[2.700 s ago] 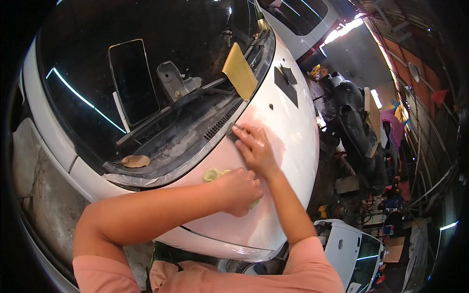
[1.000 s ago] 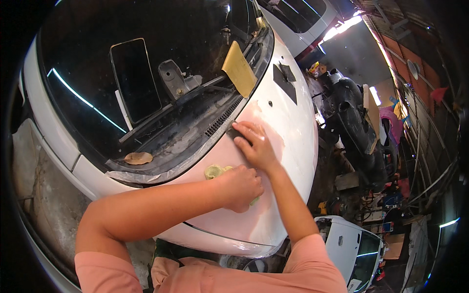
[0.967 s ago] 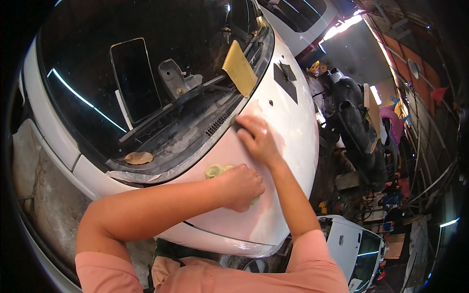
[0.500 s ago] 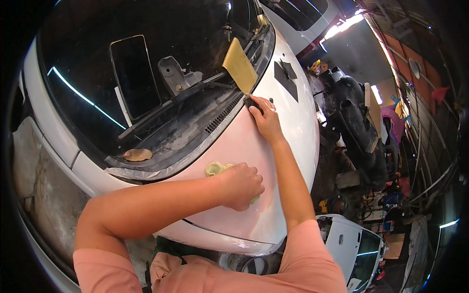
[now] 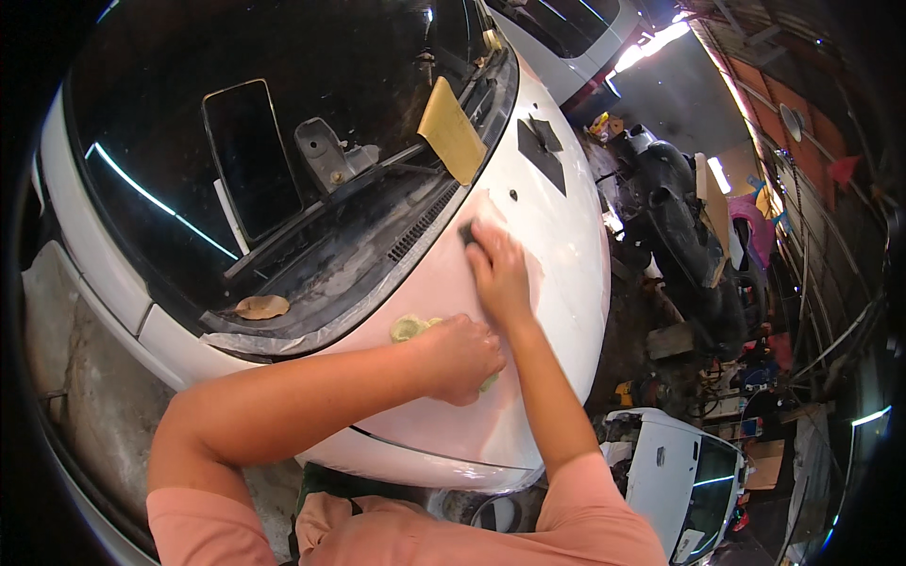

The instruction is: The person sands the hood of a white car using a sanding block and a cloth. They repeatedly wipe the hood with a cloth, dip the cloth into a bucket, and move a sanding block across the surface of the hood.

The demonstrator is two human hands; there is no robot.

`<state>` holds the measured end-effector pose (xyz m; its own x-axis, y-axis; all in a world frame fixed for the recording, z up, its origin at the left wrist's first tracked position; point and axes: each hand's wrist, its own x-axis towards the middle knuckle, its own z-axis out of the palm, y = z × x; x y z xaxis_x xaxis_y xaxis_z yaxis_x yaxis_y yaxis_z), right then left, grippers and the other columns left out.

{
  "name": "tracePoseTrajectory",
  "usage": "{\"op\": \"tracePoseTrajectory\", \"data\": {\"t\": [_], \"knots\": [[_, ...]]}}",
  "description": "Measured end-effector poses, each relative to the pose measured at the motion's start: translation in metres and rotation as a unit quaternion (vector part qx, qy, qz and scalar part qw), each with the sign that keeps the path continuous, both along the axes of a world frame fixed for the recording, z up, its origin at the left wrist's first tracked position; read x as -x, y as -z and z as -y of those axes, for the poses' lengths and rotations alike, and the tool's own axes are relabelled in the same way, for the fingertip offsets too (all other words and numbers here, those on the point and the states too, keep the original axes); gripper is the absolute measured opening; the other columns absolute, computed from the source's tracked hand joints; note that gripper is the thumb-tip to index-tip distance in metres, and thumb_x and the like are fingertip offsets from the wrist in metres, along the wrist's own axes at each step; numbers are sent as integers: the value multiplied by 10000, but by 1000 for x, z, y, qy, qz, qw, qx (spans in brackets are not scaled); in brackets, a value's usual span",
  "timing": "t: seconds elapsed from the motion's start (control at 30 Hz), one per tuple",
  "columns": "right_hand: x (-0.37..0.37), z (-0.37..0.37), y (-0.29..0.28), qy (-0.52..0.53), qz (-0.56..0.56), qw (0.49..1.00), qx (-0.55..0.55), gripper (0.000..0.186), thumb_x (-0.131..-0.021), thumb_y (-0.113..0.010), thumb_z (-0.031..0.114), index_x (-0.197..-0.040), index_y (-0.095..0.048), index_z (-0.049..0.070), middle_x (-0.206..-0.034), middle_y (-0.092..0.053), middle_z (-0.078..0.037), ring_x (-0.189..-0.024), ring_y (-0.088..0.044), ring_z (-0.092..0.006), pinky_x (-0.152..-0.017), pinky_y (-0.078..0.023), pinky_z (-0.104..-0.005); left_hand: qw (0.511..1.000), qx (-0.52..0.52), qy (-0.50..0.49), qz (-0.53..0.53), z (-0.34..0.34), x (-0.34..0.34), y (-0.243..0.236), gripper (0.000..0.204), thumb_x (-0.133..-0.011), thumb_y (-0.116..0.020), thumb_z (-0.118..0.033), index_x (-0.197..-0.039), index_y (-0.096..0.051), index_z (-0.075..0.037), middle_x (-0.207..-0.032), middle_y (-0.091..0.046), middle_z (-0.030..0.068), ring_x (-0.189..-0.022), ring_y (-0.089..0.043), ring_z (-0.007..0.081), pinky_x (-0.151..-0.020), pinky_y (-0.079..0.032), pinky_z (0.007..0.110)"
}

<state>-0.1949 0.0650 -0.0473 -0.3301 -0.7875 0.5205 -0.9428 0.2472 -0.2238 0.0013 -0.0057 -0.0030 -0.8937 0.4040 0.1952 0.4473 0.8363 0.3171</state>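
Observation:
A white car's bonnet [image 5: 569,274] lies in front of me, its near corner covered by a dull pinkish patch [image 5: 415,292]. My left hand [image 5: 464,360] is closed in a fist around a pale yellow-green sponge or cloth [image 5: 410,327], which bulges out on both sides and rests on the patch. Higher up the same patch, my right hand [image 5: 502,275] presses a small dark pad [image 5: 467,232] against the surface. Most of the pad is under the fingers, so its exact kind is hidden.
A yellow folded sheet [image 5: 452,132] stands at the windscreen base. A phone-shaped dark panel [image 5: 253,160], a grey bracket [image 5: 326,151] and a dry leaf [image 5: 261,307] lie along the glass. Dark car parts [image 5: 675,208] pile up on the right, near another white vehicle [image 5: 665,476].
My right hand has slid down the pinkish patch toward me with the dark pad, away from the yellow sheet. My left hand keeps its place with the sponge.

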Motion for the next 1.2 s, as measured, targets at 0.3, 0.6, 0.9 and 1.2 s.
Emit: {"op": "tracePoseTrajectory", "data": {"t": [0.3,0.6,0.9,1.2], "knots": [[53,26,-29,94,11,995,-11,333,-1043,-620,241,-1306,-709,57,-1281,-701,-157,-1155,-630,-414,-1023,-495,-484,999,24,26,14,-17,15,-14,331,-812,-725,-297,-1071,-766,-94,-1098,-734,123,-1093,-699,304,-828,-587,442],[23,-6,-10,6,42,999,5,327,-996,-700,199,-1288,-737,55,-1240,-726,-155,-1159,-655,-400,-1055,-496,-480,991,37,-116,-50,6,20,-4,235,-819,-691,-224,-982,-752,-67,-1035,-728,124,-1056,-700,295,-764,-574,429],[-3,-53,15,-4,71,997,-24,334,-998,-699,215,-1286,-742,53,-1320,-695,-160,-1194,-623,-377,-1067,-471,-470,986,40,-149,-66,11,17,15,288,-768,-748,-279,-979,-750,-83,-1029,-728,115,-1023,-702,294,-760,-570,418],[78,-5,-12,72,62,995,-15,354,-1028,-650,234,-1313,-720,36,-1298,-704,-193,-1179,-642,-396,-1075,-458,-477,991,36,-123,-38,0,32,0,350,-828,-768,-362,-1042,-752,-86,-1044,-716,117,-1031,-689,295,-764,-576,416]]}}
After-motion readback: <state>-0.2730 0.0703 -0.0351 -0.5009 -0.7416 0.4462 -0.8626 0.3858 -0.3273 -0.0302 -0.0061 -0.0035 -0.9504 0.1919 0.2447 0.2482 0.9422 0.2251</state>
